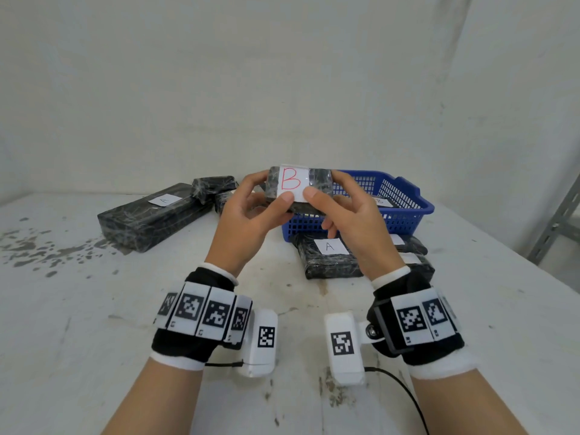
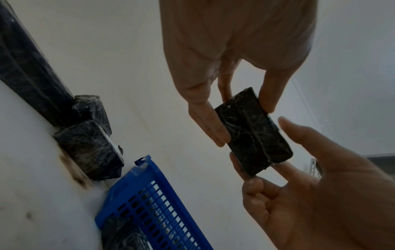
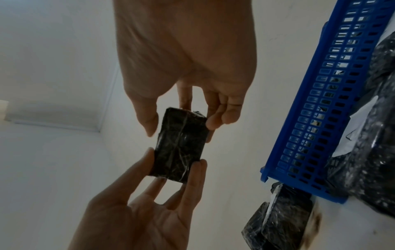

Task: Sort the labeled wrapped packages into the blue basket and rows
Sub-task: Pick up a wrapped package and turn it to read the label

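B pkg point(image 1: 298, 188): small black-wrapped block, red "B" label facing up toward the head cam; held in the air at 12 o'clock, in front of the basket's near-left corner, not touching the table.
L hand point(image 1: 248, 215): thumb on the label's lower edge, fingers point(image 2: 205, 116) curled behind, pinching the left end.
R hand point(image 1: 351, 221): same on the right end; thumb on the front, fingers point(image 3: 215, 118) wrapped behind.
Blue basket point(image 1: 405, 211): at 1 o'clock; one B-labeled pkg already inside.
A pkgs: long one point(image 1: 150, 215) at 10 o'clock, flat one point(image 1: 328, 255) just below the basket.
Risk 1: the wrap looks slick, so I'd guess the pkg slips if one hand lets go early.
Risk 2: drop short, and it lands on the rim or the A pkg, so wrong group.
Risk 3: label ends face-down, and the letter can't be checked.
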A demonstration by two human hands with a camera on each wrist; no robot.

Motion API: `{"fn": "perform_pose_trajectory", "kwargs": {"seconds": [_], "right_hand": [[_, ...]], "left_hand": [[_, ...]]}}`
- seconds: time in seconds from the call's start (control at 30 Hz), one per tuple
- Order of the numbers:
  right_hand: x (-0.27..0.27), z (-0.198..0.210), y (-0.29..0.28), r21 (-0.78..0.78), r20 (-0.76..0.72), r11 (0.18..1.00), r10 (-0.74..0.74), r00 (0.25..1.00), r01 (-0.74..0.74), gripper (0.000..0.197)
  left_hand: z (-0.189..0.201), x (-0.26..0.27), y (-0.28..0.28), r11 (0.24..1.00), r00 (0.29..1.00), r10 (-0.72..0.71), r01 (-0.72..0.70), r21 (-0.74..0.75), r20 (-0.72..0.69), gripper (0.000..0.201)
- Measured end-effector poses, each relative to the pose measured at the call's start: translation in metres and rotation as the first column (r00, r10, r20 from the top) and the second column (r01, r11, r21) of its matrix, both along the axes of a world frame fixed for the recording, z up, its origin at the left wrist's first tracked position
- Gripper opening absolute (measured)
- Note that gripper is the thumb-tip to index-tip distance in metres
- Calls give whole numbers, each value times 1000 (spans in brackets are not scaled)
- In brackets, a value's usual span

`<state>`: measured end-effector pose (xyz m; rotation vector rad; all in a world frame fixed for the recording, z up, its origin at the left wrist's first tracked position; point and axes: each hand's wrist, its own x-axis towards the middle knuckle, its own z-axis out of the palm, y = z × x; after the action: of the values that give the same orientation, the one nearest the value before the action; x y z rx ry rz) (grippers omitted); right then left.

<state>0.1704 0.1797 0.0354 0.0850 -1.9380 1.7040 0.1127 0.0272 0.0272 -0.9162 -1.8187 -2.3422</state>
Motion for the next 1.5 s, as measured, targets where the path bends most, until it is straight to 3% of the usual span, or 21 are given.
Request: {"fn": "perform_pose_trajectory", "kwargs": {"seconds": [0.17,0.3,0.63,0.73,0.97,1.1,1.2,1.3,1.43,1.5], "right_hand": [[0,-1,-2,14,-4,1000,-13,1000,13,36],[0,-1,-1,14,-10,1000,-13,1000,13,42],[-1,-1,0,-6,-28,1000,-4,1000,4,8],[-1,-2,-2,-4,-39,1000,-9,999,9,8],[0,-3,-2,27,-58,1000,-2,998,3,7],[0,-4,-3,98,-92,995,45,995,-35,23],[2,-5,-5,118,-148,992,61,987,-44,52],[3,-5,-5,81,-91,995,62,994,-55,69],[2,-1,-6,38,-23,997,72,997,-72,42],[3,-1,-5,15,-35,995,94,995,-94,32]], "left_hand": [[1,3,2,1000,1000,-4,4,17,-5,46],[3,3,1,998,999,-9,7,57,32,35],[3,4,-1,998,1000,3,-2,62,-5,9],[3,5,0,999,999,17,-16,38,-32,2],[2,6,1,999,996,38,-38,-3,-83,13],[4,8,0,996,996,74,-72,47,-56,22],[5,7,-1,997,997,72,-73,39,12,37],[6,3,-2,997,995,74,-76,28,64,33],[6,6,-2,997,997,77,-77,-2,26,42],[5,6,-2,998,999,48,-48,-28,-2,29]]}}
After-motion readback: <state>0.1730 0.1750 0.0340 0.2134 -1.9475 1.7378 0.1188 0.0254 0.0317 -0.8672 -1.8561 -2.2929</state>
